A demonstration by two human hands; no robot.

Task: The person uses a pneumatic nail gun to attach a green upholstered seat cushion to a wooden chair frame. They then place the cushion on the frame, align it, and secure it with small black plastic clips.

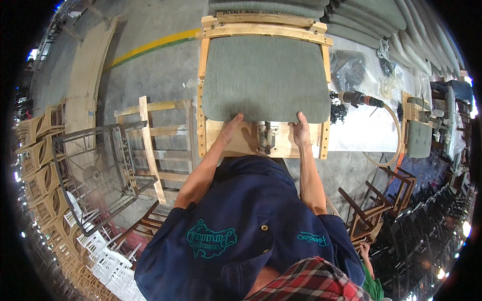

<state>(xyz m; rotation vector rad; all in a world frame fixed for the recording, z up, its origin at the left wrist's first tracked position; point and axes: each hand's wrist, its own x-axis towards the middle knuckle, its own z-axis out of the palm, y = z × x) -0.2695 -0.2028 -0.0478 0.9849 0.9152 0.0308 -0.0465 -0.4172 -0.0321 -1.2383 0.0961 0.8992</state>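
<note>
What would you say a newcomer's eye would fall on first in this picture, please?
Most likely the large grey-green panel at the upper centre, set within a pale wooden frame, with the left hand and right hand holding its near edge. Next might come the power tool with its curved tan hose, just right of the frame. The bright yellow floor stripe at the upper left also stands out.

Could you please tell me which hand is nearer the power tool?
Right. The right hand holds the near edge of the grey panel, left of the power tool; the left hand holds that edge farther left.
</note>
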